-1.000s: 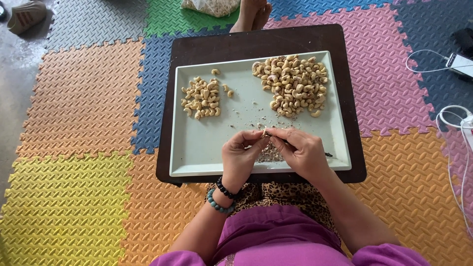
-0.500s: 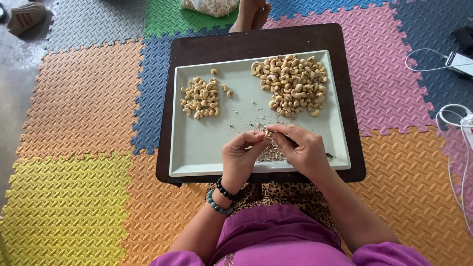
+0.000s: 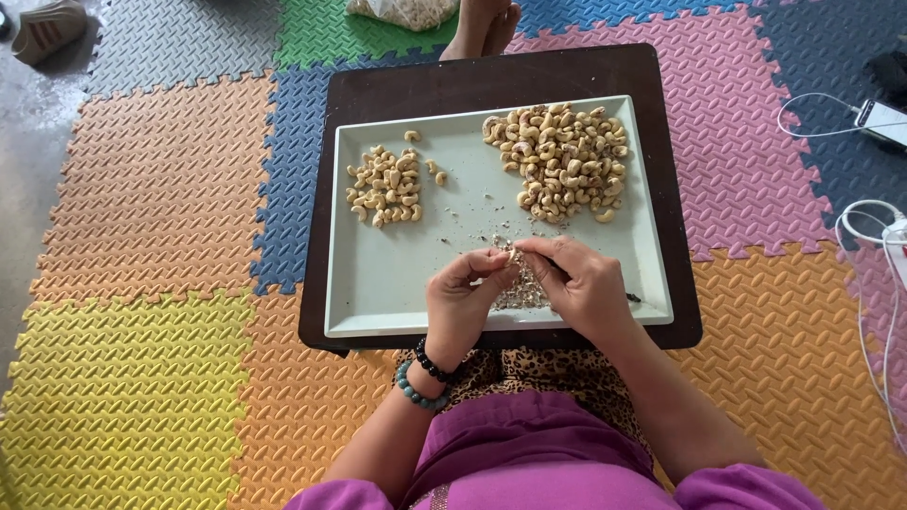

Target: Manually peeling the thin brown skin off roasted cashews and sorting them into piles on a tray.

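My left hand [image 3: 461, 300] and my right hand [image 3: 581, 288] meet over the near part of a pale grey tray [image 3: 378, 283]. Between their fingertips they pinch one cashew nut [image 3: 511, 254]. My right hand also grips a small dark tool whose tip [image 3: 631, 297] sticks out beside the palm. Under the hands lies a heap of brownish skin scraps [image 3: 520, 291]. A large pile of unpeeled cashews [image 3: 562, 161] fills the tray's far right. A smaller pile of pale peeled cashews [image 3: 385, 187] lies at the far left.
The tray rests on a low dark brown table [image 3: 491, 80] set on coloured foam floor mats. Another person's bare feet [image 3: 484, 26] and a bag of nuts [image 3: 402, 11] lie beyond it. A phone [image 3: 883, 121] with white cables lies at right, a shoe [image 3: 47, 28] far left.
Both hands have stayed over the scrap heap, with only slight finger movement on the nut. The piles have not changed.
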